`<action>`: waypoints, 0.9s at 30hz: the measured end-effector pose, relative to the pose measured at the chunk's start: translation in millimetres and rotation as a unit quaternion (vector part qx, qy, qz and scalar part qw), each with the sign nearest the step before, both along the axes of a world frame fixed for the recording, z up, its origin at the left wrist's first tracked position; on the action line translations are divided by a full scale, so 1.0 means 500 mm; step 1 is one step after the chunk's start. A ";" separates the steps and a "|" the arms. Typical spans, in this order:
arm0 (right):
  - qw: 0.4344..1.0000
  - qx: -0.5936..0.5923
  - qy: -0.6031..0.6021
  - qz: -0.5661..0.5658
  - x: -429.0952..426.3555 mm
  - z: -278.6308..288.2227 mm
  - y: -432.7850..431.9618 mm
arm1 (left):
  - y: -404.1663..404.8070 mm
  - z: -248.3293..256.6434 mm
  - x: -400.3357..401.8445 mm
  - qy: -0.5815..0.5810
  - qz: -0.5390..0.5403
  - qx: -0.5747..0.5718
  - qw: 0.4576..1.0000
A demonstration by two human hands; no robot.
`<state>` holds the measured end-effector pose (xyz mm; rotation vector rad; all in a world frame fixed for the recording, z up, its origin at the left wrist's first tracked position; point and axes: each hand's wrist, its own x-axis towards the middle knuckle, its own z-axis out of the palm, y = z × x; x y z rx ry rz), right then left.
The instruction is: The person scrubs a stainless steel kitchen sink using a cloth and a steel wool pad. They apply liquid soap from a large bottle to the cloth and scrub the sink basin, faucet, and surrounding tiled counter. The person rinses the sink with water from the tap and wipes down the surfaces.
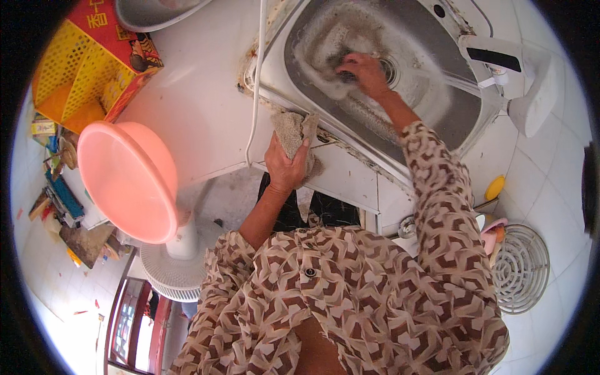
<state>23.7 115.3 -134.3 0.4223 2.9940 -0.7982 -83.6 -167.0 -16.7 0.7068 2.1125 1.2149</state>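
My left hand (285, 165) grips a bunched beige terry cloth (291, 131) at the front edge of the counter, beside the sink. My right hand (365, 72) reaches down into a stainless steel sink (457, 117), its fingers bent over the bottom near the drain (388, 71). Something dark shows under those fingertips, too blurred to name; whether the hand holds it is unclear. Cloudy, greyish water with dirt lies around the hand. From the white electric faucet (534, 93) on the right, a stream of water runs into the basin.
On the left, a pink plastic basin (126, 183) stands tilted near a red and yellow carton (89, 70). A white cable (257, 89) crosses the counter (201, 84). Below are a white fan (173, 272) and, at right, a round rack (520, 269). A metal bowl (159, 18) sits at the back.
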 end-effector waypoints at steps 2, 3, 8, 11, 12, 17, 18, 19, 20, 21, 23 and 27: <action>0.999 -0.012 -0.040 -0.010 0.004 0.001 0.032 | -0.007 -0.013 0.005 -0.004 0.012 0.009 1.000; 0.992 0.028 -0.071 -0.098 -0.019 0.013 0.050 | -0.011 -0.019 0.009 -0.009 0.026 0.015 0.999; 0.932 0.166 0.185 -0.263 -0.145 -0.031 0.201 | 0.027 0.000 0.016 -0.004 -0.013 0.029 0.999; 0.935 0.031 -0.058 -0.350 -0.235 0.062 0.037 | 0.001 0.006 0.017 0.032 -0.004 0.006 0.999; 0.953 0.106 0.025 -0.284 -0.193 0.014 0.020 | 0.013 0.007 0.022 0.059 -0.014 0.008 0.998; 0.936 0.229 0.074 -0.256 0.015 -0.002 0.067 | 0.013 0.009 0.015 0.027 -0.010 0.011 1.000; 0.934 0.237 0.071 -0.259 0.046 -0.020 0.068 | 0.019 0.007 0.016 0.014 -0.009 0.023 1.000; 0.927 0.130 0.010 -0.352 0.054 -0.029 0.061 | 0.016 0.005 0.015 0.013 -0.011 0.025 1.000; 0.922 0.091 -0.002 -0.378 0.055 -0.041 0.053 | 0.012 0.003 0.013 -0.001 -0.008 0.015 1.000; 0.915 0.049 -0.012 -0.400 0.037 -0.036 0.036 | 0.005 0.003 0.008 -0.012 -0.003 0.001 1.000; 0.938 -0.020 0.035 -0.345 -0.085 -0.001 -0.072 | 0.001 -0.002 0.001 0.012 -0.024 -0.007 1.000; 0.986 0.071 0.129 -0.084 -0.083 -0.044 -0.123 | 0.014 -0.001 0.017 -0.019 -0.013 -0.008 1.000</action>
